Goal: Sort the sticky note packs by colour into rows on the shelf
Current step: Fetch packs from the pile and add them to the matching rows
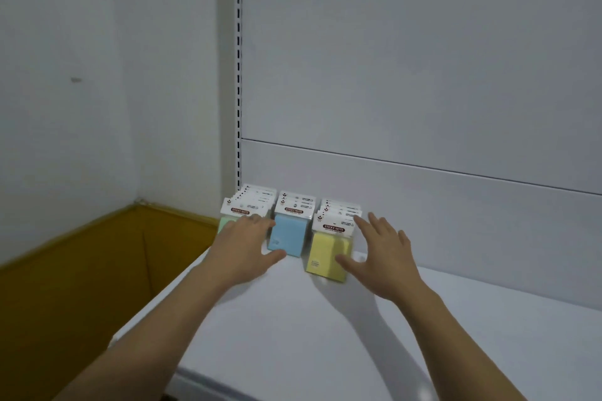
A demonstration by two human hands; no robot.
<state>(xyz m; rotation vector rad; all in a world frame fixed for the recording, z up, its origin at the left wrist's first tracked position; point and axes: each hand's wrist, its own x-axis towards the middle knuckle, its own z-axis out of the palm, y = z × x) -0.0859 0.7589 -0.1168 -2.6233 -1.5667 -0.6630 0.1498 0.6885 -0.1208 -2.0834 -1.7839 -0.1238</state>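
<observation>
Three rows of sticky note packs stand at the back left of the white shelf [325, 335], each pack with a white header card. The green row [228, 221] is leftmost, the blue row [288, 234] in the middle, the yellow row [327, 257] on the right. My left hand [244, 247] lies with spread fingers over the front of the green row, thumb near the blue front pack. My right hand [381, 254] is open at the right side of the yellow row, thumb across the front yellow pack, fingertips by its header cards. Neither hand grips a pack.
The shelf's white back panel [423, 91] rises behind the rows, with a slotted upright [239, 75] at its left. A white wall and an ochre-yellow floor [81, 286] lie to the left, below the shelf's left edge.
</observation>
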